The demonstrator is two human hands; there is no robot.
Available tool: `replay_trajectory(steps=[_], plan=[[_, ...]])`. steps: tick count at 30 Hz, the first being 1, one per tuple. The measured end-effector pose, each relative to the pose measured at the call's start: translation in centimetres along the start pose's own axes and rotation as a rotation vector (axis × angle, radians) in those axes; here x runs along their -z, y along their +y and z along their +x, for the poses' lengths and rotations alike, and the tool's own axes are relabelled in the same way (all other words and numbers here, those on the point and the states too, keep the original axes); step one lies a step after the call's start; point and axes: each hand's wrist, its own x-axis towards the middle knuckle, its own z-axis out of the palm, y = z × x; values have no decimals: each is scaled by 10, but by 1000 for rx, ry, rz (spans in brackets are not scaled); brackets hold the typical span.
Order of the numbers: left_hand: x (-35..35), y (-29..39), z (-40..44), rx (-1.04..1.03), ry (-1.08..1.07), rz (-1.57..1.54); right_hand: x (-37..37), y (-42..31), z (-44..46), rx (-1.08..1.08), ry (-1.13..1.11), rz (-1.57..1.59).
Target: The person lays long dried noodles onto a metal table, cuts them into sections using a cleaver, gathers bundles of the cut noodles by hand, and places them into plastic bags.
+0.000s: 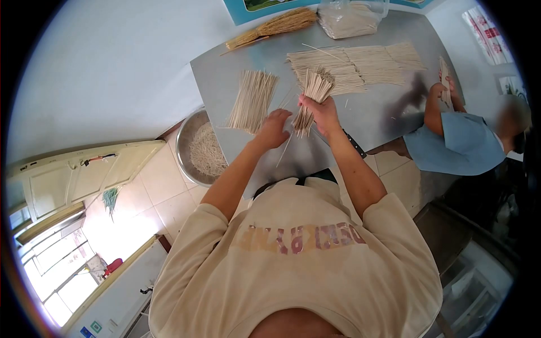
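Observation:
My right hand [322, 112] is wrapped round a thick bundle of dried noodles [317, 87], held tilted above the metal table. To its left, my left hand [274, 128] has its fingers stretched toward the bundle, apart from it. A few loose strands stick out between the two hands. Beside my left hand lies a flat pile of cut noodles [253, 100]. A knife with a black riveted handle [355, 143] rests partly hidden under my right forearm.
Long rows of noodles [383, 63] cover the table's far side. Behind them are a straw whisk broom [276, 27] and a plastic bag of noodles [352, 21]. A metal basin of noodle scraps [207, 149] stands at the left. A co-worker in a blue garment [456, 141] holds noodles at the right.

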Motion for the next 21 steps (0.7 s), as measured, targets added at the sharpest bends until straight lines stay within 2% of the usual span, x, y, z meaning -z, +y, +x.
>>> replay_trajectory(steps=[1,2,4,5,7,8,10,11,13,14,17,19,21], plan=[[-8,-10,-1,-41,90,269,-1,-2,1,42,51,3],[-4,-3,0,-40,92,268,-1,-2,3,42,49,2],[13,27,4,26,160,-239,2,-1,6,37,75,35],[20,39,6,31,162,-241,0,-2,5,33,72,35],[34,57,14,86,-1,-326,-4,-7,4,-131,32,196],[41,57,16,86,4,-327,-5,-6,4,-131,28,194],[56,55,19,185,-380,-535,-7,-4,6,-313,-62,430],[56,47,18,184,-383,-532,-7,0,6,-310,-60,432],[48,28,14,193,-751,-1082,-4,8,3,-452,-224,740],[53,31,8,237,-834,-1261,-5,7,-2,-449,-214,750],[46,25,-15,343,-841,-1387,-9,5,-13,-496,-263,793],[45,26,-27,336,-846,-1458,-12,4,-18,-513,-419,831],[52,31,-35,331,-844,-1527,-10,9,-23,-463,-475,797]])
